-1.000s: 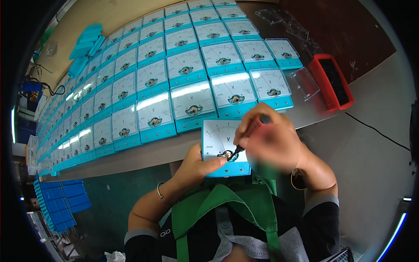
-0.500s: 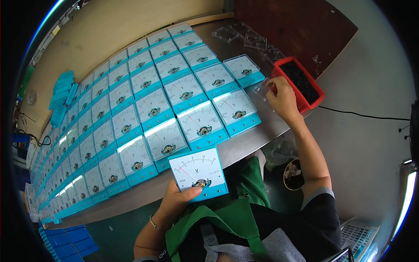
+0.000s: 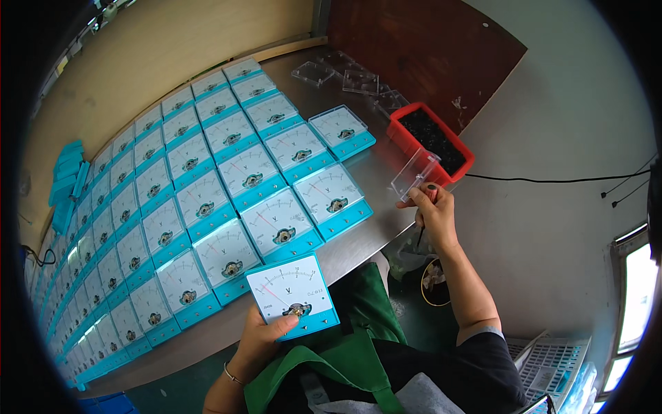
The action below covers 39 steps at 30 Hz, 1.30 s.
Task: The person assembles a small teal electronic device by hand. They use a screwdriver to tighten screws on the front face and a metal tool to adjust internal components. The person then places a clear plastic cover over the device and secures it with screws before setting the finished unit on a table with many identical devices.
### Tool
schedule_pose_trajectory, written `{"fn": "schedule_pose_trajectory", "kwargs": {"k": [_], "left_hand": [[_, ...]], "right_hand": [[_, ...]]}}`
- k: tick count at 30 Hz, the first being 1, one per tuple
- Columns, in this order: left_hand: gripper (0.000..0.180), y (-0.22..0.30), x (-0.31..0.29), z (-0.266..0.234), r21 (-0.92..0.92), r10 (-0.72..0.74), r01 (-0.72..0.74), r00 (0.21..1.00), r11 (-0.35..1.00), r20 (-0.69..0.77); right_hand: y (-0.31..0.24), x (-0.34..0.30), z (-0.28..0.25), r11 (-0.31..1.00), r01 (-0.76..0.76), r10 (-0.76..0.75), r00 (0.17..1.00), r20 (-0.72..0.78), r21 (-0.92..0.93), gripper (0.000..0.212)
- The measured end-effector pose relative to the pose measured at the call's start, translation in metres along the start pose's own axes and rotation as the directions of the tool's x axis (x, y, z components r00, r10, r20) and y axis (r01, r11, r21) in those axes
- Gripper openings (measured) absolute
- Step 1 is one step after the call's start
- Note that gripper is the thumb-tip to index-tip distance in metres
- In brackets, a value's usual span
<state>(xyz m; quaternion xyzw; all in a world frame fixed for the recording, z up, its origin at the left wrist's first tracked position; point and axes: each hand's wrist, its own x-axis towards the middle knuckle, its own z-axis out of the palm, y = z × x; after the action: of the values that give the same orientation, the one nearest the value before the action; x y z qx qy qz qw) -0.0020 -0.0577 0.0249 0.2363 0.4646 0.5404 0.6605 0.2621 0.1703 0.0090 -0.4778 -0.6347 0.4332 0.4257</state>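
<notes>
My left hand [image 3: 265, 336] is closed on a voltmeter [image 3: 291, 293] with a white dial face and a blue base, its thumb pressing near the brass movement at the bottom of the dial. Between the fingertips of my right hand [image 3: 436, 217] is a clear plastic cover [image 3: 414, 175], lifted at a tilt beside the red bin. The same hand also has a screwdriver [image 3: 432, 194] tucked in it, red at the handle, its dark shaft pointing down toward me. Nearest to the held voltmeter are rows of similar meters [image 3: 278, 224] on the table.
A red bin [image 3: 463, 168] of small black parts stands at the table's right edge. More clear covers [image 3: 360, 81] lie behind it, by a dark red board [image 3: 420, 52]. One separate meter [image 3: 341, 131] sits right of the rows. Blue pieces [image 3: 67, 181] are piled far left.
My right hand has raised the clear cover off the table beside the bin and drawn back toward me. The left hand still holds the voltmeter. The whole view has shifted.
</notes>
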Motion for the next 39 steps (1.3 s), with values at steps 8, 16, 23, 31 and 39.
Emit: {"fn": "schedule_pose_trajectory", "kwargs": {"k": [8, 16, 23, 31, 39], "left_hand": [[0.054, -0.009, 0.008, 0.008, 0.06, -0.017, 0.018, 1.0, 0.998, -0.009], [0.049, -0.004, 0.014, 0.015, -0.067, -0.136, 0.137, 0.991, 0.988, 0.022], [0.047, -0.007, 0.011, 0.01, -0.031, -0.067, 0.068, 0.998, 0.997, 0.021], [0.045, 0.0, 0.01, 0.006, -0.022, -0.119, 0.119, 0.993, 0.993, -0.006], [0.051, -0.007, 0.009, 0.005, 0.006, -0.119, 0.119, 0.993, 0.993, -0.011]], "right_hand": [[-0.006, -0.01, -0.016, 0.941, -0.043, 0.084, 0.991, 0.108, -0.335, 0.02], [-0.002, 0.02, -0.013, 0.699, 0.415, -0.267, 0.907, 0.326, -0.582, 0.038], [-0.017, 0.125, -0.06, 0.472, 0.168, -0.19, 0.978, 0.086, -0.866, 0.017], [-0.006, 0.145, -0.064, 0.499, 0.119, 0.007, 0.99, 0.142, -0.858, 0.019], [-0.001, 0.136, -0.065, 0.39, 0.156, -0.07, 0.988, 0.14, -0.907, 0.017]]}}
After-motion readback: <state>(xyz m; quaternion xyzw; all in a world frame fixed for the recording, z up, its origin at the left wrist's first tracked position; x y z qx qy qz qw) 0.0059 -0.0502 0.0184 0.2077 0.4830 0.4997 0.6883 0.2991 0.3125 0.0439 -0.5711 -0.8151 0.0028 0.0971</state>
